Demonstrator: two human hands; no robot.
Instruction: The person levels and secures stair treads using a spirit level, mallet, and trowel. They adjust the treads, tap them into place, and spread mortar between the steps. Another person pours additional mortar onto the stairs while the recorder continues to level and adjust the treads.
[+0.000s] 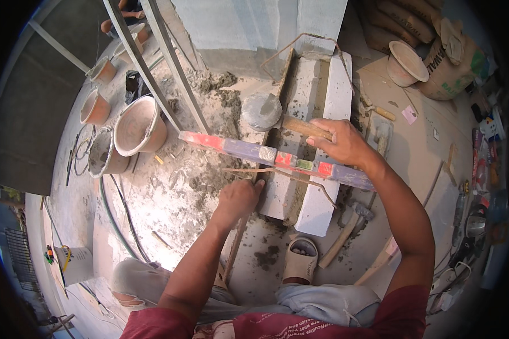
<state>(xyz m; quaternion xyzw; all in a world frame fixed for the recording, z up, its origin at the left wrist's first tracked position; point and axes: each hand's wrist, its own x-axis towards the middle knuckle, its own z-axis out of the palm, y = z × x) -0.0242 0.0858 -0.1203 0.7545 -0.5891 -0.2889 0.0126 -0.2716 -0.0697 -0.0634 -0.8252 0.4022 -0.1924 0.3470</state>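
Your right hand (pixel 340 141) grips a wood-handled round grey tool (pixel 293 124), poking left. Your left hand (pixel 236 200) pinches a brown wooden strip (pixel 237 242).

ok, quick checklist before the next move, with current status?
1. Right hand closed around the wooden handle: ok.
2. Left hand apart from the round grey piece at the handle's far end: ok.
3. Spirit level spanning the white blocks: ok, it crosses both, its left end out beyond them.
4. Bubble centred in the vial: cannot tell, too small to read.
5. White blocks free of grit: not ok, dark specks on their tops.
6. Hammer off the blocks: ok, on the floor to their right.
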